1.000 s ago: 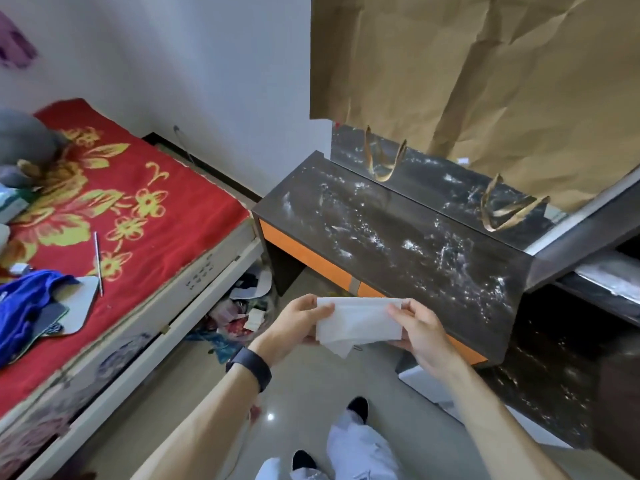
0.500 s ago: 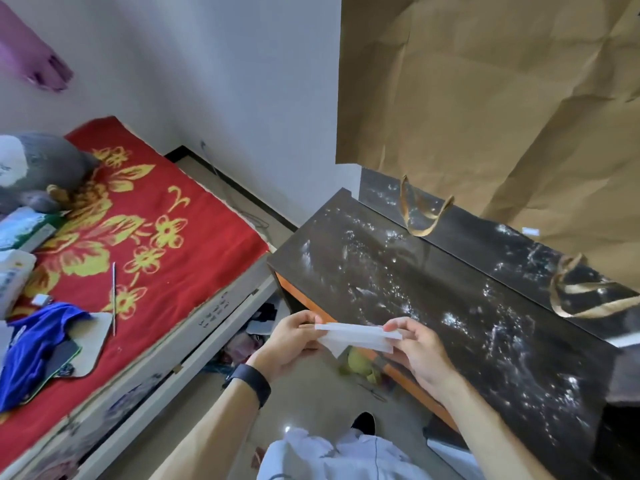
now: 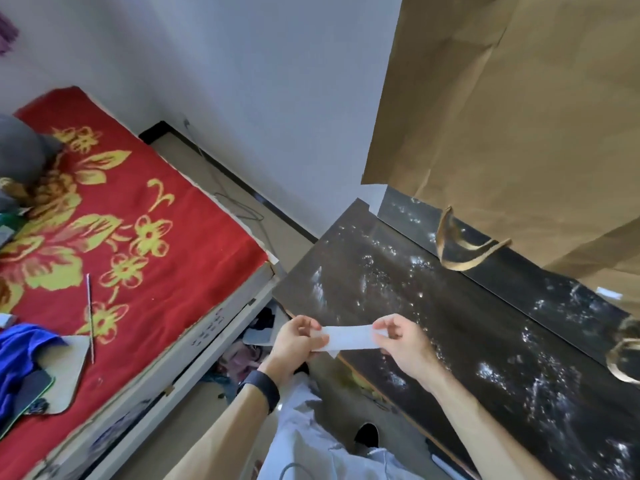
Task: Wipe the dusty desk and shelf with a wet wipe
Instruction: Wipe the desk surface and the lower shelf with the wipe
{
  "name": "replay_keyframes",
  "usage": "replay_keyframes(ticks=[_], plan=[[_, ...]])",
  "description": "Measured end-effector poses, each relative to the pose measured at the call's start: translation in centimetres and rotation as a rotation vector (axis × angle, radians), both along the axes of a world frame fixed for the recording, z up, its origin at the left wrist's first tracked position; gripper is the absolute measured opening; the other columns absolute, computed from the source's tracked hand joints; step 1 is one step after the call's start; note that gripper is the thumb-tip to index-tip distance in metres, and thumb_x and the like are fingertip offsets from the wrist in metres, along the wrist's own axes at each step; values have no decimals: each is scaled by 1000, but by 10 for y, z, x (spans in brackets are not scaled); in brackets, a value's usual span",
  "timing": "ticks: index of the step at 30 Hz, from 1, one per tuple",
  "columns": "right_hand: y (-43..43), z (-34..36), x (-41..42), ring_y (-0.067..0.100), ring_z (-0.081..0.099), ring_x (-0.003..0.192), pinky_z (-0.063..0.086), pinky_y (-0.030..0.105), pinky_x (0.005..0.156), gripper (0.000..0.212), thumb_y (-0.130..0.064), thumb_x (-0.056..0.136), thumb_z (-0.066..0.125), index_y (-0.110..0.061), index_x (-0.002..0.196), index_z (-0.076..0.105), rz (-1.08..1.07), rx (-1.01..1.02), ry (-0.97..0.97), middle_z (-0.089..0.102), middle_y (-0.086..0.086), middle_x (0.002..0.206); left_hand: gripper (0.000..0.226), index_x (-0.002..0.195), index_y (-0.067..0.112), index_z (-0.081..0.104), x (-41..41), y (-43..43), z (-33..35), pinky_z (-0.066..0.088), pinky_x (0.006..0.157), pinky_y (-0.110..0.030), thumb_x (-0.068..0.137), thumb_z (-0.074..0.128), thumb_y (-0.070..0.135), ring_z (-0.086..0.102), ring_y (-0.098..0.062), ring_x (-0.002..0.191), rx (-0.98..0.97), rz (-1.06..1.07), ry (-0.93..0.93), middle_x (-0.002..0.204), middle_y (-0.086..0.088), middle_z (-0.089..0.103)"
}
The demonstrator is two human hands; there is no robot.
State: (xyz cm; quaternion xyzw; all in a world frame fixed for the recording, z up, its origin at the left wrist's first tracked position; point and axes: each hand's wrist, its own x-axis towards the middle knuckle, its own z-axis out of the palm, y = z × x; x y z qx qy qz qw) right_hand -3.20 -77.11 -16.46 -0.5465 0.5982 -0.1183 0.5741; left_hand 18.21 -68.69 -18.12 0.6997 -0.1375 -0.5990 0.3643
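A white wet wipe (image 3: 349,337), folded into a narrow strip, is stretched between both hands just above the near left corner of the dark desk (image 3: 460,327). My left hand (image 3: 294,344) pinches its left end and my right hand (image 3: 403,341) pinches its right end. The desk top is streaked with white dust patches. Behind it, a raised dark shelf (image 3: 540,289) is dusty too and partly hidden by brown paper bags.
Large brown paper bags (image 3: 512,126) with looped handles (image 3: 460,244) hang over the shelf. A bed with a red floral blanket (image 3: 114,244) stands at the left, with blue cloth (image 3: 17,362) on it. Clutter (image 3: 249,355) lies on the floor between bed and desk.
The view has shifted closer over the desk. Both hands have risen and now hold the wipe over the desk's corner, folded narrower than a second ago.
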Motion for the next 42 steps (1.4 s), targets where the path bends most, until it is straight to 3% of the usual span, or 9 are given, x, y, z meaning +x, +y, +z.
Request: replay_keyframes(ticks=[8,12,16,19,21,26,33,39,42], plan=[[-73,-27,132,12,61,87,39,3,64,27,-10,88,56,-31,101,66,163,-195,226,67,-13,91,17,89,22,66,62,-33,-33,55,69,-36,77,73,12,63,-17,69,56,131,-201,83,-3,69],[-105,-46,182,17,56,112,38,17,92,26,-14,93,55,-23,115,67,320,-320,287,66,-4,119,8,94,30,67,86,-43,-42,51,72,-23,87,63,27,64,-11,88,136,-186,-389,96,6,68],[-88,-75,193,22,30,146,28,37,118,40,-25,99,48,-17,137,55,373,-471,498,37,5,157,13,98,31,61,109,-38,-54,50,80,-29,91,50,28,59,-15,99,171,-403,-580,111,5,58],[-49,-86,203,24,20,151,27,49,119,53,-28,102,34,-8,151,35,411,-597,611,25,10,162,40,135,22,51,119,-43,-64,47,97,-35,96,48,26,49,-21,126,86,-362,-787,144,1,48],[-29,-98,215,23,8,153,17,50,121,61,-36,103,28,-8,156,17,466,-571,676,11,9,165,56,155,23,28,126,-48,-75,30,118,-39,102,41,31,27,-18,148,-25,-555,-851,163,4,25],[-19,-125,218,20,3,153,11,51,121,66,-46,103,18,-9,157,8,568,-556,752,3,8,166,57,154,31,-14,138,-51,-99,5,125,-47,105,13,41,-9,-10,153,-53,-970,-868,160,14,-17],[-43,-121,100,20,2,153,10,57,121,69,-44,102,22,-8,157,2,378,-456,935,-1,7,166,57,153,29,-19,135,-49,-105,-2,125,-44,103,6,41,-13,-9,151,-102,-953,-892,163,12,-14],[-56,-127,177,17,-3,153,3,52,122,65,-45,104,20,-12,158,7,819,-687,669,-3,3,166,59,154,28,-17,137,-50,-102,-6,123,-41,100,0,45,-11,-10,152,-95,-993,-931,163,13,-13],[-109,-130,207,14,-13,152,-2,53,122,64,-44,105,16,-13,158,-2,766,-707,725,-12,2,166,59,155,27,-16,136,-52,-100,-6,124,-41,103,4,44,-12,-10,151,-76,-1017,-951,162,13,-14]])
